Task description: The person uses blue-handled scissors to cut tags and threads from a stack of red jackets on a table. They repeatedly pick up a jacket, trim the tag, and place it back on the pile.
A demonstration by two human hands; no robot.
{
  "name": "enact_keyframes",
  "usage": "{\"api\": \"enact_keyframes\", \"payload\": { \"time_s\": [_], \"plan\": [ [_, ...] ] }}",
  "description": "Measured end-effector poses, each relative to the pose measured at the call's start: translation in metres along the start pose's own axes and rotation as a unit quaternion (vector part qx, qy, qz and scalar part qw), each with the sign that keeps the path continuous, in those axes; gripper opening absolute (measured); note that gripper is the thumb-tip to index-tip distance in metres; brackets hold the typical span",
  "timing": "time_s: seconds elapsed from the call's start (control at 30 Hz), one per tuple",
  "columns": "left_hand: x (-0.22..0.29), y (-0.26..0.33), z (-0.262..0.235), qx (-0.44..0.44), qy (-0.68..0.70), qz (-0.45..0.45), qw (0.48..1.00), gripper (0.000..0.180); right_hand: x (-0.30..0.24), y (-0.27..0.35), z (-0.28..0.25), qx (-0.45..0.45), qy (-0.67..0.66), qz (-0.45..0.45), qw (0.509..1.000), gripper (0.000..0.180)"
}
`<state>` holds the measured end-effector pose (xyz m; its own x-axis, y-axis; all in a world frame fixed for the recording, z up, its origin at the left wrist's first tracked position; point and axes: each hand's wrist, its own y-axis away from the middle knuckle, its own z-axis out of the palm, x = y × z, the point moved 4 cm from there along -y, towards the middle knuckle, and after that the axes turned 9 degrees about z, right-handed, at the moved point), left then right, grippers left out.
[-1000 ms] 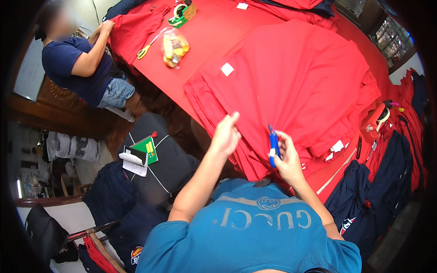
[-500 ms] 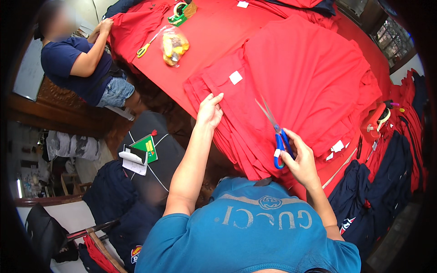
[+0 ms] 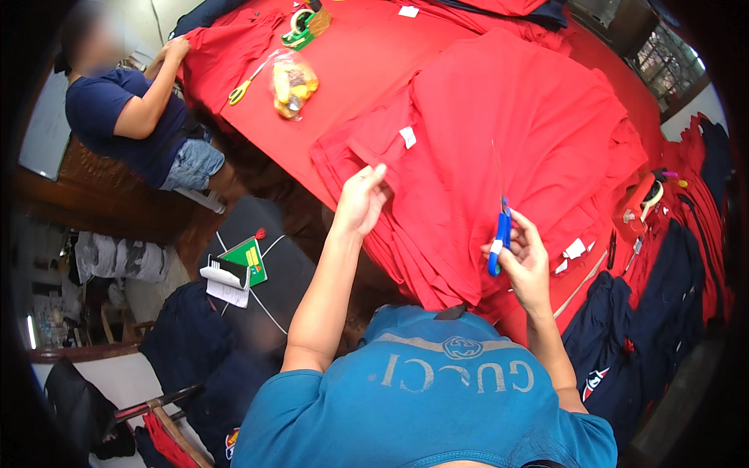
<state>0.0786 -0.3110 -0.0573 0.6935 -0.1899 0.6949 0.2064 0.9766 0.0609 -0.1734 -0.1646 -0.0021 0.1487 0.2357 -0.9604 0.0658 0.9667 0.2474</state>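
Note:
My left hand (image 3: 362, 203) is at the near left edge of a stack of red garments (image 3: 515, 117), its fingers curled on the cloth of the top red garment (image 3: 437, 179). A small white label (image 3: 407, 137) lies on the cloth just beyond those fingertips. In my right hand (image 3: 527, 261) is a pair of scissors (image 3: 501, 243) with blue handles. Their thin blades point up and away over the red cloth, seen nearly edge-on. The scissors are apart from my left hand.
Across the red table (image 3: 343, 78) are yellow-handled scissors (image 3: 242, 91), a plastic bag (image 3: 292, 86) and a green tape dispenser (image 3: 300, 31). A red tape dispenser (image 3: 640, 203) stands at right. A person (image 3: 133, 109) handles red cloth at far left. A notebook (image 3: 246, 261) lies on a dark surface.
My right hand has moved slightly right and turned the scissors, so the blades now point more upright. My left hand has shifted a little, and the white label has tilted with the cloth.

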Motion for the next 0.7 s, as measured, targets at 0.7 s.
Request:
{"api": "enact_keyframes", "payload": {
  "time_s": [0.7],
  "plan": [
    [-0.020,0.036,0.053,0.082,0.017,0.060,0.995,0.023,0.012,-0.058,0.052,-0.096,-0.066,0.020,0.993,0.057]
  ]
}}
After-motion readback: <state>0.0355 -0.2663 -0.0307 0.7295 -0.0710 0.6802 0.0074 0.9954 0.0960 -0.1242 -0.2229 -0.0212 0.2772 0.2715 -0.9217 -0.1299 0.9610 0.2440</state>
